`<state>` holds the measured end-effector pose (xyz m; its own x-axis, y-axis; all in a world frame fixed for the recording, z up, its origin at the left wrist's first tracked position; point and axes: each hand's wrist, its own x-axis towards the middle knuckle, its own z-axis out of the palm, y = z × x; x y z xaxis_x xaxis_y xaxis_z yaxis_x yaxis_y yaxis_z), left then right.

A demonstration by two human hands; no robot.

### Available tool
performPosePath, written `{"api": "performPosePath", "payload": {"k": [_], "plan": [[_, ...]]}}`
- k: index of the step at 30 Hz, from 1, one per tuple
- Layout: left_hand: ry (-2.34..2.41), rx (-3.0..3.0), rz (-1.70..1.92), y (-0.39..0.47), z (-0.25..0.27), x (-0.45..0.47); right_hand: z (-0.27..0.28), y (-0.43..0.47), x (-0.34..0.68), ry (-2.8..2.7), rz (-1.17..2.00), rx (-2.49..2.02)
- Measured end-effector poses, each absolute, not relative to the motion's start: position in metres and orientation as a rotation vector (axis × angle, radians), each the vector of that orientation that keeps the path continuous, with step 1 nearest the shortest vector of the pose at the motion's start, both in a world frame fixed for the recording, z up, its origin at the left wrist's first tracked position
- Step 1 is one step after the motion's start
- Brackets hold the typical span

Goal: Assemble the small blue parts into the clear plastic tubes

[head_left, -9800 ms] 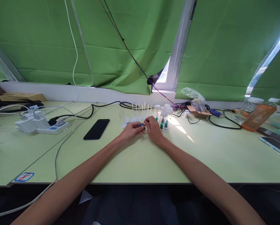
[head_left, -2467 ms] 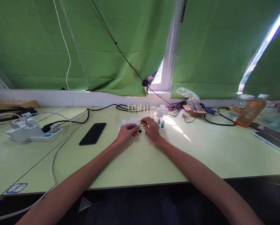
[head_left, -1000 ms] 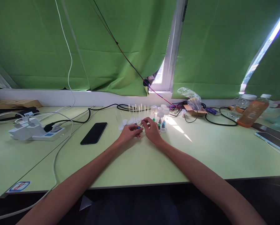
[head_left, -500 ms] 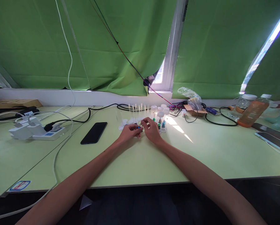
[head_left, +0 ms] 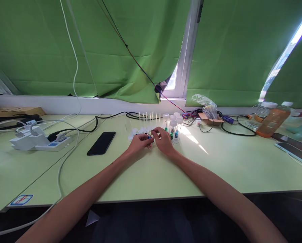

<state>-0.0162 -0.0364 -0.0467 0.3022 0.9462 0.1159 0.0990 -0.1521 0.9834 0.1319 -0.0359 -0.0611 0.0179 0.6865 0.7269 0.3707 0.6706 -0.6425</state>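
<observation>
My left hand (head_left: 140, 142) pinches a small blue part (head_left: 149, 137) whose kind is too small to make out. Right beside it, my right hand (head_left: 162, 139) has its thumb and forefinger closed around the same spot. Thin pale strands show between the fingertips, but whatever the right hand grips is mostly hidden. Just beyond the right hand stand several clear tubes with white caps (head_left: 173, 123), some holding green or blue pieces. Behind the left hand are clear open tubes (head_left: 143, 121) and loose white caps (head_left: 134, 131).
A black phone (head_left: 101, 143) lies left of my hands. Farther left sits a white power strip (head_left: 55, 145) with plugs and cables. At the back right are a small cardboard box (head_left: 210, 120) and black cables. An orange bottle (head_left: 274, 120) leans near a clear jar (head_left: 260, 116).
My right fingertips have shifted very slightly at the small blue part. Both hands otherwise stay in place, and the things on the table have not moved.
</observation>
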Motion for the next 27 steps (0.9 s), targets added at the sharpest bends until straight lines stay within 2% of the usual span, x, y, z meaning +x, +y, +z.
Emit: {"api": "performPosePath", "payload": {"k": [27], "plan": [[0.964,1.485,1.082,-0.0278,-0.0541,-0.0196,-0.0595,-0.0387,0.1319,-1.629,0.22,-0.813]]}}
